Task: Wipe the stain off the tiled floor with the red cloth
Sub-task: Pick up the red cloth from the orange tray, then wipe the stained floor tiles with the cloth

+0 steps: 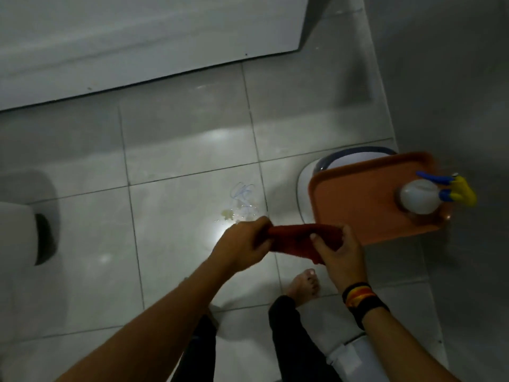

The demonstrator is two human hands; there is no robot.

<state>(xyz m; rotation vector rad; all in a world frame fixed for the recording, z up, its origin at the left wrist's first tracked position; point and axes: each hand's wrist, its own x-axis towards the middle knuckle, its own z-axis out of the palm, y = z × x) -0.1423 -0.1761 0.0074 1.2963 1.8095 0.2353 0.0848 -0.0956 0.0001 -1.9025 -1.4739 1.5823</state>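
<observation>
A red cloth [296,238] is stretched between both hands, above the pale tiled floor [179,150]. My left hand [242,245] grips its left end and my right hand [337,256] grips its right end. A yellowish stain [237,213] with blue scribble marks above it lies on a tile just beyond the cloth. The cloth hangs in the air and does not touch the floor.
An orange tray [358,199] at the right carries a white spray bottle [421,197] with a blue and yellow trigger, resting over a white bin [305,186]. A white door [137,37] is ahead. A toilet-paper roll [22,232] is at left. My bare foot [304,283] stands below.
</observation>
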